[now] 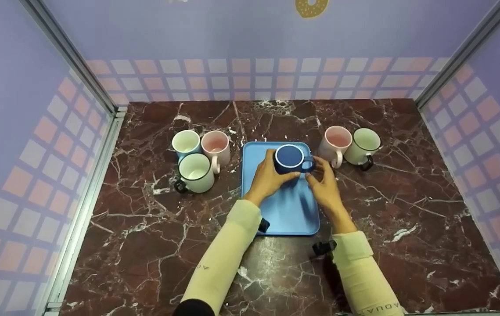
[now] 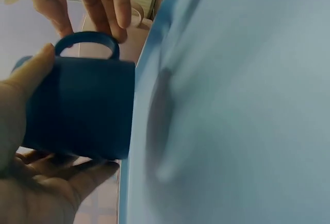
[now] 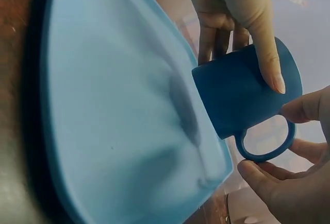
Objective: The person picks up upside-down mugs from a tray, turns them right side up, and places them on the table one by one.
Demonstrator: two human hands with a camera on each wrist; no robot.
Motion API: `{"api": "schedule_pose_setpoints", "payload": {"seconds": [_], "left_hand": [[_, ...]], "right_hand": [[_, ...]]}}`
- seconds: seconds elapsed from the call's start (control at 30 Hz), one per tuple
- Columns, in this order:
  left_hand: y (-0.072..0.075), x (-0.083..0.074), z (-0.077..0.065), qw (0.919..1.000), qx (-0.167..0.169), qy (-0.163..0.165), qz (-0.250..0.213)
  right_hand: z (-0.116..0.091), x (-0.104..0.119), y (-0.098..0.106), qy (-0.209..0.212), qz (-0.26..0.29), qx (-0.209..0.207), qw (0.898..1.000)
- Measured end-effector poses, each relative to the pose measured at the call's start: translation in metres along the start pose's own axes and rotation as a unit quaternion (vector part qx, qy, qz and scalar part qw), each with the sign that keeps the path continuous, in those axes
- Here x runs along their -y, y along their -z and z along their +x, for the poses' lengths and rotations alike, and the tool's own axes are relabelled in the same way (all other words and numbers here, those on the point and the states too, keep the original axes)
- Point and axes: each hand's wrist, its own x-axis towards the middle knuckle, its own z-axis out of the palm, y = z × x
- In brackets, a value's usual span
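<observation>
A dark blue mug (image 1: 289,160) is held upside down over the upper part of a light blue tray (image 1: 276,217), its white-ringed base facing up. My left hand (image 1: 269,175) grips the mug's body, thumb on the near side and fingers round the far side. At the handle (image 3: 265,158), my right hand (image 1: 326,186) has its thumb and fingertips on either side of the loop. In the left wrist view the mug (image 2: 82,108) shows its plain side, with its rim close to the tray surface (image 2: 247,100).
Left of the tray stand a white mug with black handle (image 1: 197,173), a pink mug (image 1: 217,147) and a blue-and-white mug (image 1: 185,142). To its right are another pink mug (image 1: 336,140) and white mug (image 1: 363,145). Walls enclose the marbled table (image 1: 166,250).
</observation>
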Motion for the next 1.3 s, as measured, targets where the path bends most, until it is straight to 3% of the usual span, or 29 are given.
{"api": "schedule_pose_setpoints", "payload": {"seconds": [0.3,0.53,0.73,1.13,1.3], "left_hand": [[0.018,0.006,-0.027,0.9987,-0.038,-0.033,0.005],[0.034,0.007,-0.053,0.9974,-0.055,-0.046,0.005],[0.039,0.005,-0.068,0.9971,-0.05,-0.057,0.0],[0.038,0.001,-0.077,0.9968,-0.047,-0.065,-0.004],[0.038,0.001,-0.079,0.9968,-0.047,-0.065,0.004]], "right_hand": [[-0.02,0.008,-0.007,0.029,-0.019,-0.01,0.999],[-0.034,0.011,-0.016,0.029,-0.013,0.018,0.999],[-0.042,0.007,-0.02,0.022,0.004,0.023,0.999],[-0.045,-0.002,-0.019,0.036,0.037,0.052,0.997],[-0.039,-0.019,-0.019,0.046,0.09,0.084,0.991]]}}
